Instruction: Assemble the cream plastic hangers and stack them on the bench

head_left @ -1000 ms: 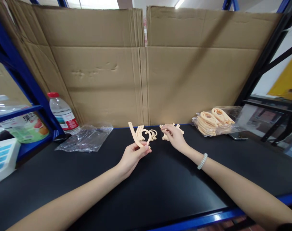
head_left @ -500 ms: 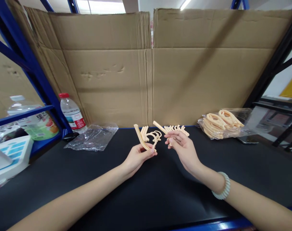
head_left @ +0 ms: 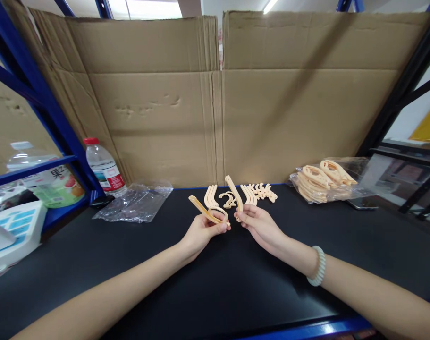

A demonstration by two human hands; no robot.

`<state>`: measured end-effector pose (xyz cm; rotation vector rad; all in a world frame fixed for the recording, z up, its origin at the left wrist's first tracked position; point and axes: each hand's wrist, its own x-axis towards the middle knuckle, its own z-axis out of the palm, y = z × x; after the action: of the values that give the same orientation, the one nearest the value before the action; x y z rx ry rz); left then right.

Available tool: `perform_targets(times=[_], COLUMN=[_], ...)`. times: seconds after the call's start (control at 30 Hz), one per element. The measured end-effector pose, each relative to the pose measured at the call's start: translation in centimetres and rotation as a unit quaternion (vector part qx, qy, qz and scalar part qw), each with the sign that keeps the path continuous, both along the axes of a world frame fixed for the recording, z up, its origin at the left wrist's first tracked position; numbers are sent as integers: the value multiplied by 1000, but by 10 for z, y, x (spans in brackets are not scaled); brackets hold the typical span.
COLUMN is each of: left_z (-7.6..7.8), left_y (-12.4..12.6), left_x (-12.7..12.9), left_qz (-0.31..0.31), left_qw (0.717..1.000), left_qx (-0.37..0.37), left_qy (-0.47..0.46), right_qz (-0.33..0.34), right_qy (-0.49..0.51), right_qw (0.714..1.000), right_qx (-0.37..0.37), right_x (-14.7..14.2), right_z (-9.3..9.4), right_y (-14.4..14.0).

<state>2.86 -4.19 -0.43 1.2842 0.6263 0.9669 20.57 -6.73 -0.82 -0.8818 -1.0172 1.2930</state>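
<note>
My left hand [head_left: 205, 235] is closed on cream-coloured plastic parts: a long strip [head_left: 200, 208] tilted up to the left and a curved, ring-like piece [head_left: 220, 211]. Between the thumb and fingers of my right hand [head_left: 262, 225] is a similar long, slightly bent cream strip [head_left: 234, 191], its far end pointing up. The two hands are close together but apart. Just beyond them on the black table lie several curved cream strips [head_left: 210, 196], more such strips [head_left: 249, 194], small hooked pieces [head_left: 230, 199] and a cluster of knobbly cream pieces [head_left: 265, 191].
A clear plastic bag of cream parts [head_left: 316, 182] lies at the right, by a flat dark object [head_left: 362, 204]. At the left are a crumpled clear bag [head_left: 135, 203], a red-capped bottle [head_left: 105, 167] and a white device with blue keys [head_left: 14, 226]. Cardboard [head_left: 158, 127] stands behind.
My right hand has turned and moved slightly left and down, its strip now more upright. The strip in my left hand has tipped further to the left.
</note>
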Motion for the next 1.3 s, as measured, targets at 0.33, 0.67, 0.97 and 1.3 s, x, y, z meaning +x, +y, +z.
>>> perform_targets(times=[0.33,0.67,0.97,1.3], left_z=[0,0,-2,-6], left_y=[4,3,-1,-1], left_x=[-3,-3,-2,3], left_qz=[-55,-70,-42,5], left_qw=[998,997,998,1000], left_qx=[-6,-16,-20,-5], left_qy=[9,29,35,9], right_qz=[82,120,99,-24], right_qy=[-143,-175,-221,-317], right_qw=[983,971,957,928], right_qx=[88,111,158,194], right_x=[5,2,-1,-10], right_z=[1,-1,-2,4], right_y=[5,-1,-5,-10])
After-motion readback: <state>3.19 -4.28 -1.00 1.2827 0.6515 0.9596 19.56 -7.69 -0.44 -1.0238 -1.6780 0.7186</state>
